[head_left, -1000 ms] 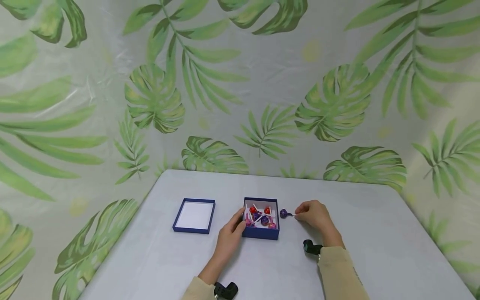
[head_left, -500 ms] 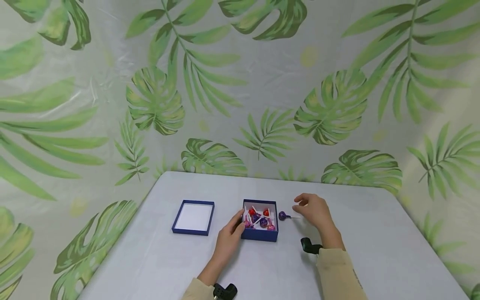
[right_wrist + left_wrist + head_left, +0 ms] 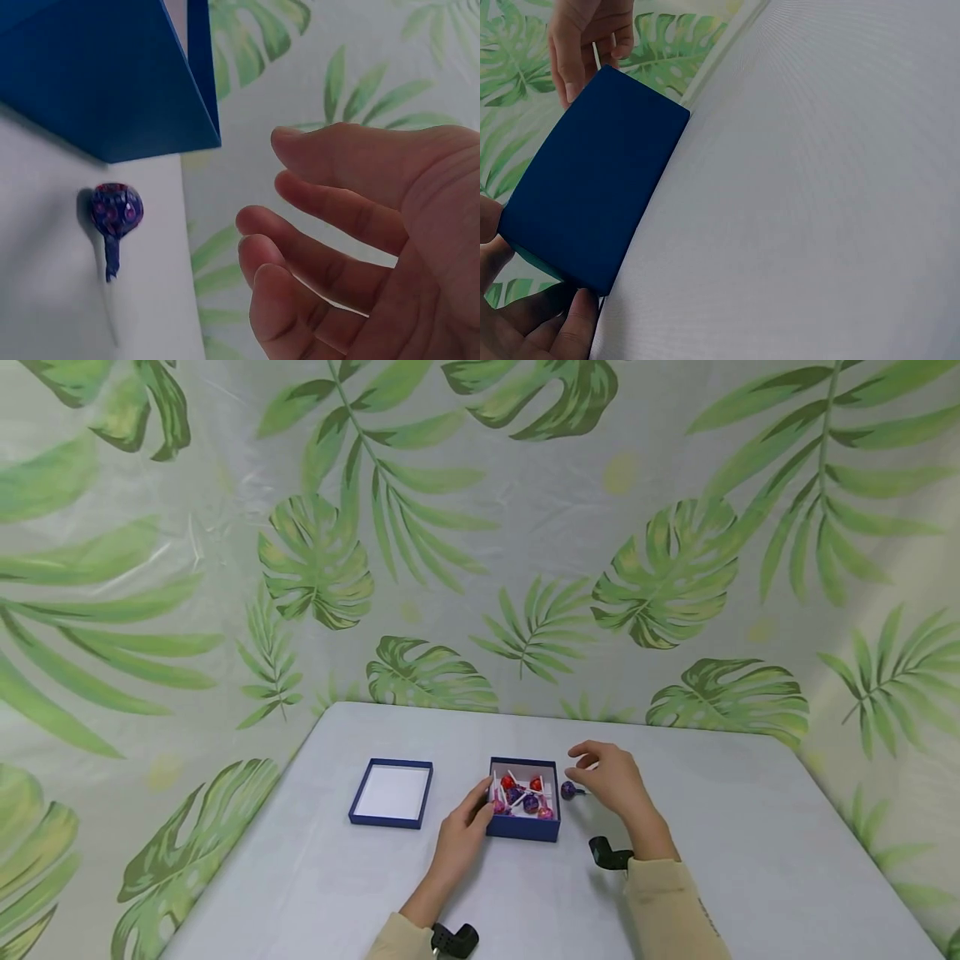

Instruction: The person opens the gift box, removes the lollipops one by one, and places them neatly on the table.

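A blue box [image 3: 522, 829] with white inside stands uncovered on the table, with several wrapped lollipops [image 3: 531, 803] in red, purple and pink lying in it. My left hand [image 3: 459, 837] holds the box at its left side; the left wrist view shows thumb and fingertips against the blue wall [image 3: 604, 172]. Just right of the box lies a single purple lollipop [image 3: 118, 210], its white stick pointing away from the box. Above this lollipop hovers my right hand [image 3: 611, 777], fingers loosely bent and apart, with nothing between them.
A blue-rimmed square lid [image 3: 391, 792] lies with its white inside up, left of the box. Behind the white table [image 3: 750, 827] hangs a leaf-patterned sheet [image 3: 540, 527]. Each wrist carries a small black camera [image 3: 611, 853].
My right hand has let go of the purple lollipop's stick, lifted, and shifted left over it toward the box. The lollipop stays on the table, and my left hand keeps its place.
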Motion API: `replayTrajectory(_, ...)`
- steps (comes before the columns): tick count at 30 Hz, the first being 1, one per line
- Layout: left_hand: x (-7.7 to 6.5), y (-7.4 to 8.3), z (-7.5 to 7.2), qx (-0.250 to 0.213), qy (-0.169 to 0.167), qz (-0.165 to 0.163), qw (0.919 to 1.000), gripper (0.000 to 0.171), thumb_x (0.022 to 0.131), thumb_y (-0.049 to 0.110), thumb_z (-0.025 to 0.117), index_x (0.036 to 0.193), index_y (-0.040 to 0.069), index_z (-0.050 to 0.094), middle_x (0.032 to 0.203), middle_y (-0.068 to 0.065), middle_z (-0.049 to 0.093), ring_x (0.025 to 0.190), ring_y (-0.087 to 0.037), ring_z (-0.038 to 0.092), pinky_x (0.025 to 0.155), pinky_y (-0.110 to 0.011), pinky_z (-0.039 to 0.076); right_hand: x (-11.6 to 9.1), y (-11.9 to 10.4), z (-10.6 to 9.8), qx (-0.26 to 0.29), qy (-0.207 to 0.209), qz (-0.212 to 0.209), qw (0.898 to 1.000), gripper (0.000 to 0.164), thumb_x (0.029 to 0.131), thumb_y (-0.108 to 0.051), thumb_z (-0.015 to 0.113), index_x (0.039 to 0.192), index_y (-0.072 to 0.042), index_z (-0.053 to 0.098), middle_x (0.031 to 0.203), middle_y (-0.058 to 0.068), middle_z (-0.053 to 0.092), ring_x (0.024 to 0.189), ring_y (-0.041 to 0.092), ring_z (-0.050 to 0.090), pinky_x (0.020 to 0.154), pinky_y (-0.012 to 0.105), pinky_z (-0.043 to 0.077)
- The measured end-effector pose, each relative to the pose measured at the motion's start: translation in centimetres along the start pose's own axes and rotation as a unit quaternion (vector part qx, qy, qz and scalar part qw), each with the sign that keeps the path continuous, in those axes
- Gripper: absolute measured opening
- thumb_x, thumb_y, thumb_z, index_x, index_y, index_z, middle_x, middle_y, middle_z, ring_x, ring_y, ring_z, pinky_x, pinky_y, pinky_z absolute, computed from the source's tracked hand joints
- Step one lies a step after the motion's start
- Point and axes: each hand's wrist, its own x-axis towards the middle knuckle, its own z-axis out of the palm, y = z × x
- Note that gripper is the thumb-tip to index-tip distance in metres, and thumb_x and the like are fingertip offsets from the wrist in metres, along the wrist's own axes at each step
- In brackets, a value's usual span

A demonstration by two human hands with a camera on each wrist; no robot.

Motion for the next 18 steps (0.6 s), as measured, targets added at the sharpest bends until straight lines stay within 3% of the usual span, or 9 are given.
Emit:
replayTrajectory(12, 0.0, 0.0, 0.0, -0.004, -0.003, -0.004, 1.0, 0.044, 0.105, 0.03, 0.054, 0.149, 0.03, 0.051, 0.151, 0.001, 0.049, 0.14, -0.023, 0.044, 0.113, -0.042, 0.037, -0.3, -2.5, 1.9, 0.012, -0.001, -0.025, 1.0, 0.03, 0.087, -0.021, 0.078, 0.116, -0.015, 0.073, 0.104, 0.006, 0.072, 0.087, 0.023, 0.064, 0.067, 0.036, 0.055)
replayTrajectory(18, 0.0, 0.1, 0.0, -0.001, -0.001, -0.004, 1.0, 0.045, 0.104, 0.029, 0.055, 0.149, 0.03, 0.052, 0.15, 0.001, 0.051, 0.138, -0.021, 0.045, 0.113, -0.041, 0.038, -0.5, -3.5, 3.6, 0.008, -0.008, -0.044, 0.999, 0.031, 0.084, -0.02, 0.082, 0.113, -0.015, 0.075, 0.098, 0.004, 0.072, 0.083, 0.021, 0.059, 0.068, 0.036, 0.051)
